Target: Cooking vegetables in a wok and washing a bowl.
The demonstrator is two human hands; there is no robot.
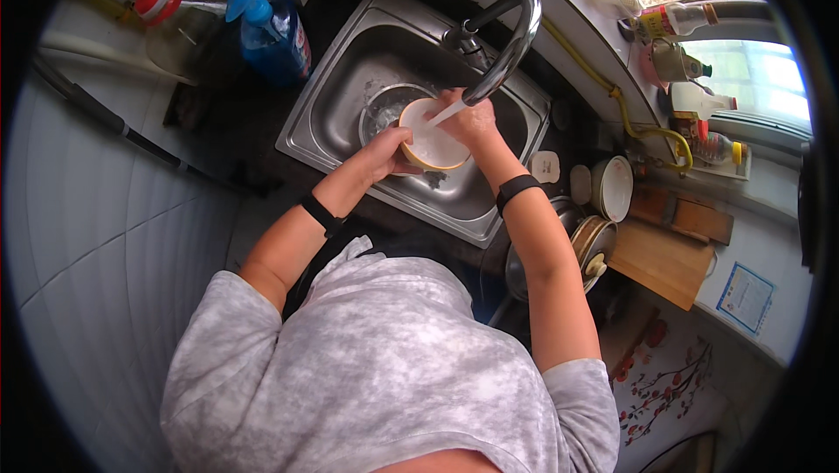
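Over the stainless steel sink, my left hand grips the left side of a white bowl with a yellow rim, its thumb over the edge. The bowl is tilted under the chrome faucet, and water runs from the spout into it. My right hand is at the bowl's upper right, its fingers partly hidden behind the spout and stream; whether they close on the rim cannot be told. Below the bowl, a round vessel with water in it stands in the basin.
A blue pump bottle and a large clear jug with a red cap stand left of the sink. To the right are stacked bowls, a lidded pot and a wooden cutting board. Several bottles line the windowsill.
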